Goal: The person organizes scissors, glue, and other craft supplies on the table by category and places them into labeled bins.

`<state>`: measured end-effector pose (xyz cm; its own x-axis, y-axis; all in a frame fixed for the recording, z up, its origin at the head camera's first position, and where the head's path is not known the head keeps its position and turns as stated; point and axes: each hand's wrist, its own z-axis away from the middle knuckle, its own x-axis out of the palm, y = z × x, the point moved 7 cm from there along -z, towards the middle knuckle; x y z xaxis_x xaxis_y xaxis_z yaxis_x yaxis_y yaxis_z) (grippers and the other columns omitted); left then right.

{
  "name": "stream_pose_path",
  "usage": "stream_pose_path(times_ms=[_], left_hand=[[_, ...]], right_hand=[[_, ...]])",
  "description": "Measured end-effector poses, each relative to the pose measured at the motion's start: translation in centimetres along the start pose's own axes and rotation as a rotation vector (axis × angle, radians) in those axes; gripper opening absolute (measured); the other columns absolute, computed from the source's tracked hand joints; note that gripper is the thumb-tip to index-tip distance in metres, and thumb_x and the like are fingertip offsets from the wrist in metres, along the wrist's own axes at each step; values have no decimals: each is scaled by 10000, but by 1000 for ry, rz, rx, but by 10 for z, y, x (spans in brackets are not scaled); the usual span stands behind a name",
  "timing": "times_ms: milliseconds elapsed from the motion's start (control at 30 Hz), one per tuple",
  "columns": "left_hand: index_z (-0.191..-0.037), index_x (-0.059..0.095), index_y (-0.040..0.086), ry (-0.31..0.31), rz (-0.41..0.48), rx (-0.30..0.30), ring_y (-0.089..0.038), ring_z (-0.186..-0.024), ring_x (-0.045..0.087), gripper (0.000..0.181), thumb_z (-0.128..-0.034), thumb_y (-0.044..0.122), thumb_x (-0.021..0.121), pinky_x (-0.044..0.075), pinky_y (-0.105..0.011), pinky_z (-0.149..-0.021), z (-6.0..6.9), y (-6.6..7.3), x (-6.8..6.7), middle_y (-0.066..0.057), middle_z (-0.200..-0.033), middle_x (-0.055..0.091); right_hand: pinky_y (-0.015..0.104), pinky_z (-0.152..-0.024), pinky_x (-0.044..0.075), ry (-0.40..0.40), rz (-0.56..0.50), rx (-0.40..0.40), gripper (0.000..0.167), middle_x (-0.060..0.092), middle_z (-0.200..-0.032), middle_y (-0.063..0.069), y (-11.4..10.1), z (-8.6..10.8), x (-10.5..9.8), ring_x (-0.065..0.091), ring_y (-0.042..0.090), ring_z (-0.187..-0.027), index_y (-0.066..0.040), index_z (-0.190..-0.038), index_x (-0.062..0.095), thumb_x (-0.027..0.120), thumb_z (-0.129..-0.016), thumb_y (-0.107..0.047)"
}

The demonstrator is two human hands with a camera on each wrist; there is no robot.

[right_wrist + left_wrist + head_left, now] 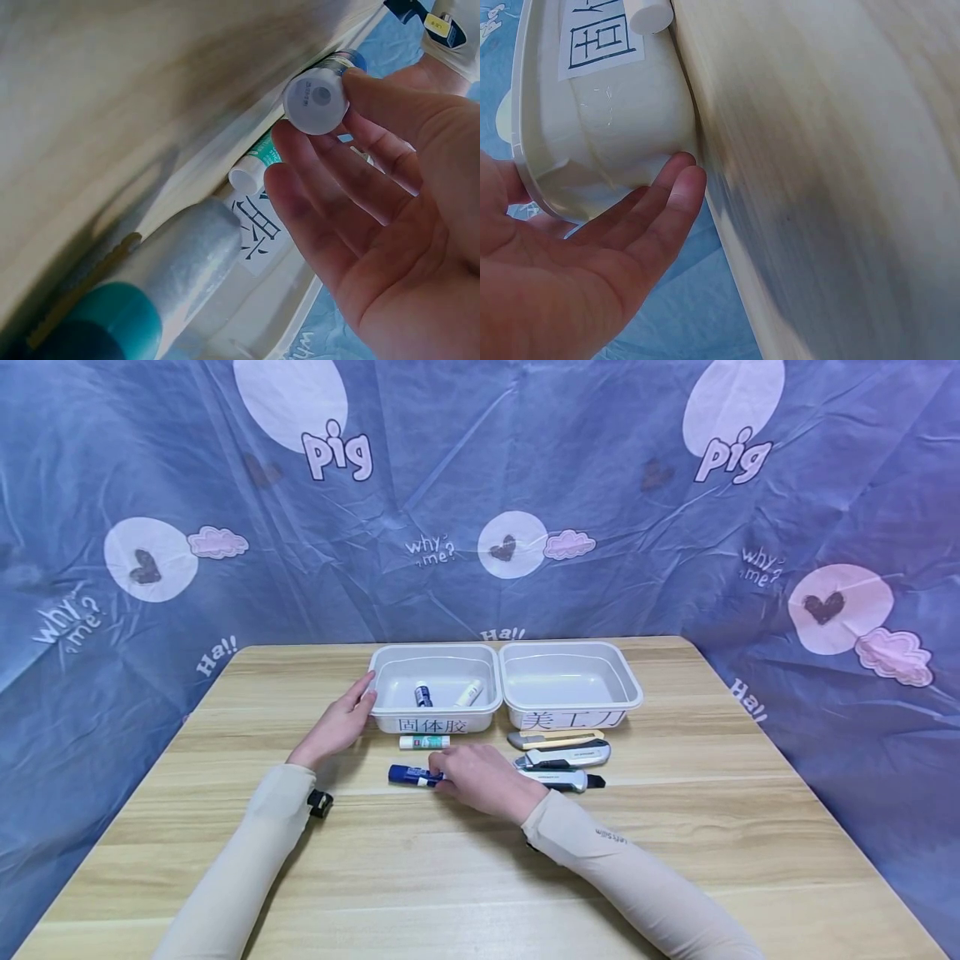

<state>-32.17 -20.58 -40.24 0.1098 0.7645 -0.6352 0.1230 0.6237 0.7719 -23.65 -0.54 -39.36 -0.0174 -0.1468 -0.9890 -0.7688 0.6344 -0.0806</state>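
Observation:
My right hand pinches a blue glue stick by its white end, low over the table. In the right wrist view the thumb and fingers sit either side of this stick's white base. My left hand rests its nearly straight fingers against the left side of a white plastic box labelled 固体胶. Inside this box lie a dark blue glue stick and a white one. A green-and-white glue stick lies in front of it.
A second white box, labelled 美工刀, stands directly to the right of the first. Before it lie a yellow utility knife, a white-and-black one and another partly behind my right hand. Patterned blue cloth hangs behind the wooden table.

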Motion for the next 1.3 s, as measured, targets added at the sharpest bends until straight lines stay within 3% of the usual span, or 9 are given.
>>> stream_pose_path(times_ms=[667,1033,1300], left_hand=[[-1649,183,131,1,-6,7,-444,-1514,254,586,-1125,345,333,184,-570,-1252,-1,0,-1,-237,-1653,254],[-1649,182,129,0,-5,9,-452,-1507,267,587,-1125,345,333,191,-576,-1248,-1,-1,-1,-251,-1644,265],[-1648,183,117,0,-11,13,-441,-1521,237,588,-1125,340,335,178,-568,-1254,-2,-1,-1,-238,-1659,237]], right_hand=[[232,-552,489,-16,9,1,156,700,-849,-38,2,1,1,584,82,-668,-166,-1032,687,784,-918,-210],[193,-519,452,11,4,-14,148,720,-892,-28,2,1,-3,594,87,-657,-166,-1011,693,794,-903,-172],[176,-512,452,32,13,-11,201,741,-928,-37,4,2,-7,614,82,-660,-179,-1080,716,800,-898,-179]])
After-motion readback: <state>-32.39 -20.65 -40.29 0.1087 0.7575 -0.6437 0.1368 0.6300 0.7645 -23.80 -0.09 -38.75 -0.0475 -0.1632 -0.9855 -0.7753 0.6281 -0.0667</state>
